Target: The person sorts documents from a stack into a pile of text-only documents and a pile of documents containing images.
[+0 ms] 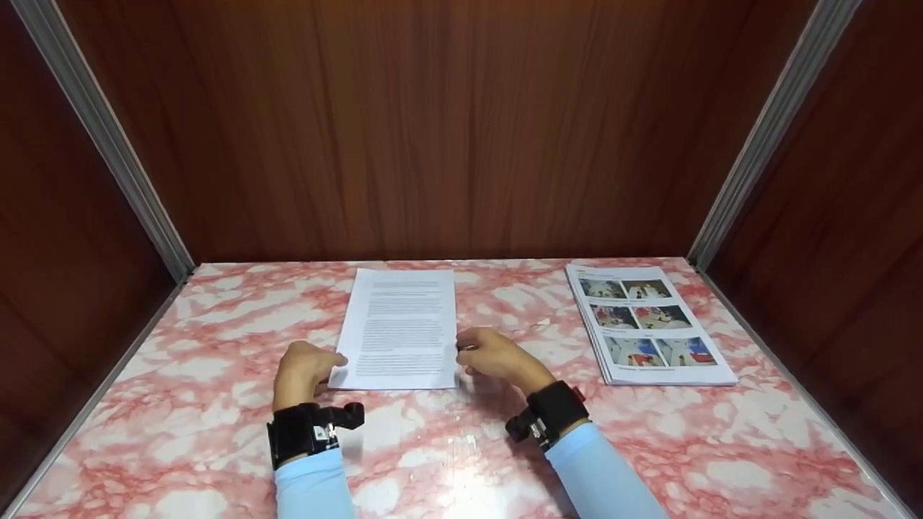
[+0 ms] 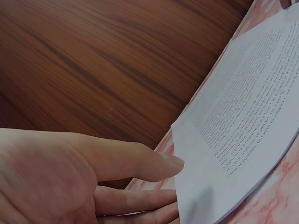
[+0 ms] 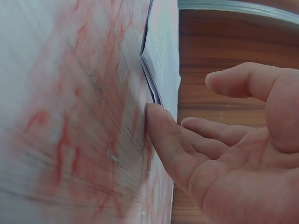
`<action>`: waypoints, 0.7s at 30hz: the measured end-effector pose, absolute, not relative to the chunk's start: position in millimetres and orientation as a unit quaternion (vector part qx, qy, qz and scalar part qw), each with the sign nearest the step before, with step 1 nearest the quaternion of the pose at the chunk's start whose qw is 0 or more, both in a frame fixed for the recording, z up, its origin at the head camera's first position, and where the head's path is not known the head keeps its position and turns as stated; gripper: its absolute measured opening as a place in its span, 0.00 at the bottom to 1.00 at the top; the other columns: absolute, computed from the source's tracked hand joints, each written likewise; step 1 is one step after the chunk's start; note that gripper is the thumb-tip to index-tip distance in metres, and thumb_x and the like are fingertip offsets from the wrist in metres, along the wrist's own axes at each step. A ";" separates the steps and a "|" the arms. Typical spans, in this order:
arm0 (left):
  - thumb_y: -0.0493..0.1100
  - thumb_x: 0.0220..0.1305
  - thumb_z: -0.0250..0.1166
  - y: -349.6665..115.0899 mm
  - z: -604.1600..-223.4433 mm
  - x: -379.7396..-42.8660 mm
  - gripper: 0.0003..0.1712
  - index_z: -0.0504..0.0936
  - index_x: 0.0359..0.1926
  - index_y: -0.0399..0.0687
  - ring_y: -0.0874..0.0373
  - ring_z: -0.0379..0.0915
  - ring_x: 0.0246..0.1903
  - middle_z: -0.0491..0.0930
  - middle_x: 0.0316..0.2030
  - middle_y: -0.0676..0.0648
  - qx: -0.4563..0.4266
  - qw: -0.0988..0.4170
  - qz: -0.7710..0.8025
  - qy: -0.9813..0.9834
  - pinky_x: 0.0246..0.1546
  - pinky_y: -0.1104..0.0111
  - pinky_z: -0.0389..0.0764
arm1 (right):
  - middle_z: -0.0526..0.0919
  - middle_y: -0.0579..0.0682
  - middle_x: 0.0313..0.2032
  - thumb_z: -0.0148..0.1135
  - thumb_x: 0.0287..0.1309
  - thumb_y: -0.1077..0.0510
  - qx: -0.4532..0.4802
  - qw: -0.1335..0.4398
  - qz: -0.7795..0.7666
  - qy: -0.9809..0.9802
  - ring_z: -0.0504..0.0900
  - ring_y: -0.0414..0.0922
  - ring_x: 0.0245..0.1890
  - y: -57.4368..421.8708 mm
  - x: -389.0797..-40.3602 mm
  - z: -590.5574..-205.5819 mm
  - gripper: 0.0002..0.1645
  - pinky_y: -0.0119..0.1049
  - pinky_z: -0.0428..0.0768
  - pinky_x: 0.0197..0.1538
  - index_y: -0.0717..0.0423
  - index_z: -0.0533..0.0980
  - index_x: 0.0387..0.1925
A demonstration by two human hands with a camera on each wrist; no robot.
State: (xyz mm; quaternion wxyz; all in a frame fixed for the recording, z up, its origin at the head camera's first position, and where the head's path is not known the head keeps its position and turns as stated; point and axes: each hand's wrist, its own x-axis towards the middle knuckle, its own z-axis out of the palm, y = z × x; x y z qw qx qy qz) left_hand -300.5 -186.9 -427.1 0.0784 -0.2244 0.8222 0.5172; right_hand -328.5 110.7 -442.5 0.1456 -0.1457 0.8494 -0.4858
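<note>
A thin stack of printed paper (image 1: 404, 328), covered in lines of text, lies between both hands. My left hand (image 1: 306, 367) pinches its near left corner; in the left wrist view the thumb (image 2: 161, 167) is over the top sheet and the other fingers go under the edge. My right hand (image 1: 497, 357) is at the right edge. In the right wrist view a fingertip (image 3: 154, 112) touches the side of the sheets, whose edge is bent there, while the thumb (image 3: 229, 83) stands apart from the paper.
A second stack of paper (image 1: 656, 324), with rows of colour photos on its top sheet, lies at the right of the red and white marbled table (image 1: 238, 447). Brown wood-grain panels (image 1: 433, 130) with metal corner posts (image 1: 779, 130) enclose the back and sides.
</note>
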 end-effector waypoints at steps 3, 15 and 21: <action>0.39 0.46 0.65 -187.0 -426.2 -301.2 0.21 0.74 0.41 0.32 0.54 0.77 0.20 0.79 0.26 0.44 -0.227 0.082 0.521 0.819 0.26 0.63 0.81 | 0.77 0.60 0.50 0.54 0.51 0.62 -0.150 0.150 -0.488 0.847 0.77 0.43 0.33 110.8 -328.6 -441.3 0.25 0.33 0.76 0.35 0.66 0.71 0.53; 0.47 0.51 0.65 -190.2 -421.1 -293.3 0.28 0.69 0.48 0.33 0.51 0.77 0.32 0.77 0.41 0.36 -0.236 0.078 0.517 0.819 0.31 0.63 0.82 | 0.78 0.55 0.50 0.59 0.52 0.54 -0.144 0.144 -0.440 0.875 0.81 0.48 0.39 115.0 -328.2 -438.1 0.28 0.35 0.77 0.42 0.63 0.71 0.53; 0.48 0.52 0.65 -190.4 -418.0 -290.8 0.23 0.71 0.42 0.35 0.52 0.75 0.26 0.75 0.30 0.42 -0.230 0.080 0.513 0.823 0.29 0.64 0.81 | 0.77 0.53 0.54 0.59 0.53 0.48 -0.150 0.140 -0.397 0.895 0.76 0.47 0.51 122.9 -322.0 -431.4 0.31 0.42 0.73 0.54 0.59 0.70 0.57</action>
